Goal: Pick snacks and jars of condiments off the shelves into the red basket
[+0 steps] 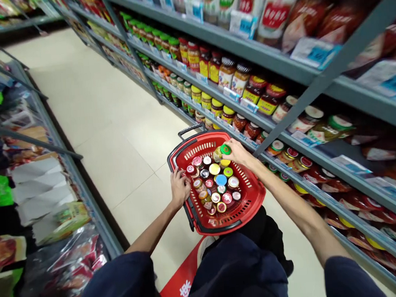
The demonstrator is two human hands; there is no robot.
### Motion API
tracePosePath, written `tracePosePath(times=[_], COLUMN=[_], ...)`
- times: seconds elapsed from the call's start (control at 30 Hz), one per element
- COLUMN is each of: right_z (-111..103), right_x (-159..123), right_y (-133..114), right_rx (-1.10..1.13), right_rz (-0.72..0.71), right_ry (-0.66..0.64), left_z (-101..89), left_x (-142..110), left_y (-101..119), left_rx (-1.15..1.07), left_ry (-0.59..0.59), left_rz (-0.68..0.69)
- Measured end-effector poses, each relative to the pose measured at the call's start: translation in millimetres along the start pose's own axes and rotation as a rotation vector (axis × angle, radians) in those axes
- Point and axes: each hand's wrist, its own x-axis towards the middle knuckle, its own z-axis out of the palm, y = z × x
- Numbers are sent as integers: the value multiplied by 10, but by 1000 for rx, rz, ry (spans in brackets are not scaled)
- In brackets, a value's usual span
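A red shopping basket [253,208] with black handles sits in front of my knees, holding several lidded jars. My left hand [180,188] is closed on the basket's left rim, fingers curled over the edge. Over the far right part of the basket, my right hand [237,152] grips a jar with a green lid [225,149], which is tilted on its side. Beneath and beside it stand other jars, among them one with a blue lid [221,180] and one with a yellow lid [215,168]. The right fingertips are partly hidden by the jar.
Grey shelves [196,26] with rows of jars, bottles and packets rise close on my right. On the left runs a lower shelf [86,192] with packets and white cartons [39,186]. A tiled aisle floor [89,102] lies between them. Something red [180,276] is below me.
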Motion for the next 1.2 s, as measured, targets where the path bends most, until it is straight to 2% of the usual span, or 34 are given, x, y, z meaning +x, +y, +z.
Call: tracePosePath(times=[0.07,0.13,0.17,0.23,0.27,0.3,0.37,0.43,0.5,0.57,0.67,0.8,0.9,1.03,1.2], right_z=[-513,-1054,-1314,-1780,-1976,-2146,-2413,-2604,-2752,-2882,-3070,-3265,-3359,-3459,-3466], right_x=[-313,-713,-933,-1372,-1573,-1756,-2063,-2320,-2555,-2770,-2992,-2973,-2775,-2492,-2328], right_y=[-94,-243,-338,-550,-657,-755,-897,-956,-955,-925,-811,-457,-124,229,485], right_rx=[66,181,250,388,451,504,580,629,641,592,435,222,68,-93,-171], right_rz=[-80,-114,-106,-92,-105,-127,-164,-162,-143,-122,-93,-89,-105,-119,-38], right_ry=[74,129,153,209,250,295,390,468,537,613,776,948,998,1019,1001], left_z=[-71,-201,-291,-524,-662,-807,-1086,-1295,-1405,-1435,-1381,-1149,-922,-687,-534], left_x=[54,183,266,428,488,527,546,520,499,522,688,1116,1447,1762,1903], left_y=[109,410,653,1304,1683,2070,2784,3346,3760,4094,4570,5138,5405,5582,5680], left_rx=[-23,-114,-204,-473,-646,-801,-1014,-1156,-1241,-1257,-1230,-1197,-1128,-1056,-892], left_ry=[-7,-1,-2,-67,-152,-289,-459,-583,-686,-759,-736,-599,-551,-393,-246], left_rz=[-9,-25,-22,41,101,190,353,472,570,664,813,991,1070,1049,1008])
